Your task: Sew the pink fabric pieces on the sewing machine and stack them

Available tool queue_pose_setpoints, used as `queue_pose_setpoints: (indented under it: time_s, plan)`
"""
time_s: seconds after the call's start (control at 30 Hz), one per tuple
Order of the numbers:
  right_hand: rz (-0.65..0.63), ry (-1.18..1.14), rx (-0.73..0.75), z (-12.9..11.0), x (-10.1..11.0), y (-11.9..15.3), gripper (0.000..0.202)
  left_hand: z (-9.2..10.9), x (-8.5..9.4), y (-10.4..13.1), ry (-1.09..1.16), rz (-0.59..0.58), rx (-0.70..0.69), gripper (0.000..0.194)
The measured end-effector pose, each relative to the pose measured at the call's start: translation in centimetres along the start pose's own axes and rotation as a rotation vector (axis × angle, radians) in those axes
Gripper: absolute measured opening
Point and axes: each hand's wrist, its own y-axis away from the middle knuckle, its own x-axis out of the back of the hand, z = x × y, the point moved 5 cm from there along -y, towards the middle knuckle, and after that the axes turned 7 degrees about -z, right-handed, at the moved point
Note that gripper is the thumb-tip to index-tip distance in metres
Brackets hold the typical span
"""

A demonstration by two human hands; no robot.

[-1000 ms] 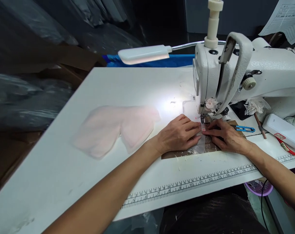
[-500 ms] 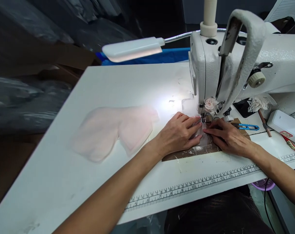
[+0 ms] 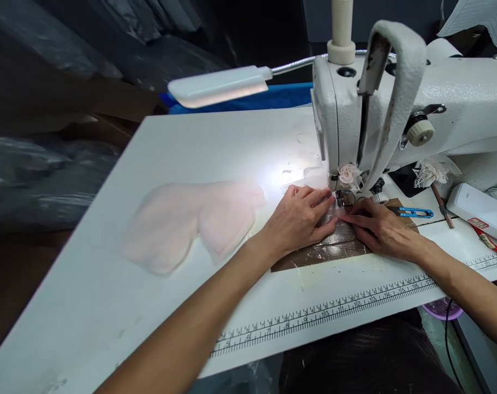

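A white sewing machine stands over the table, and its presser foot bears on a thin, sheer pale fabric. My left hand lies palm down just left of the foot, fingers stretched out and flat on the fabric. On the right, my right hand has its fingertips pinched at the fabric's near edge, close to my left thumb. Most of the fabric under my hands is hidden. Beneath them is a brown, shiny taped sheet. Sheer pink cut pieces lie flat to the left.
A lamp on a bendable neck lights the table. Blue thread snips, a brown stick and a white box-like device lie at the right. A printed ruler strip follows the front edge.
The sheer fabric has moved away from me past the presser foot; more shows behind my left hand and less between my hands. The view has shifted slightly. Both hands stay by the foot.
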Motion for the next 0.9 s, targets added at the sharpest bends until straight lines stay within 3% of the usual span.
queue_pose_setpoints:
  time_s: [0.13, 0.27, 0.4, 0.47, 0.6, 0.7, 0.8, 0.9]
  plan:
    - [0.012, 0.024, 0.012, 0.0, 0.0, -0.1, 0.037, -2.5, 0.3, 0.0, -0.011, 0.071, 0.119, 0.032]
    - [0.02, -0.006, 0.001, 0.1, 0.2, -0.1, 0.037, -6.1, -1.4, 0.8, 0.034, -0.02, 0.221, 0.038]
    - [0.037, -0.145, -0.046, 0.7, 0.7, -0.2, 0.039, -7.4, -0.8, 1.5, 0.046, 0.042, 0.284, 0.041]
    - [0.049, -0.221, -0.094, 1.3, 1.1, -0.3, 0.038, -6.4, 0.4, 1.2, 0.07, 0.062, 0.265, 0.041]
    - [0.043, -0.36, -0.219, 2.6, 1.6, -0.7, 0.034, -2.2, 1.9, 0.3, 0.18, -0.032, 0.012, 0.035]
    - [-0.07, -0.382, -0.246, 2.7, 2.2, -1.3, 0.031, 0.2, 1.8, 0.2, 0.271, -0.062, -0.131, 0.03]
    - [-0.22, -0.322, -0.27, 2.3, 2.8, -2.1, 0.028, 1.1, 1.3, 0.4, 0.352, -0.034, -0.177, 0.025]
    - [-0.244, -0.29, -0.339, 2.2, 3.0, -2.7, 0.026, 1.0, 0.8, 0.8, 0.386, 0.011, -0.161, 0.021]
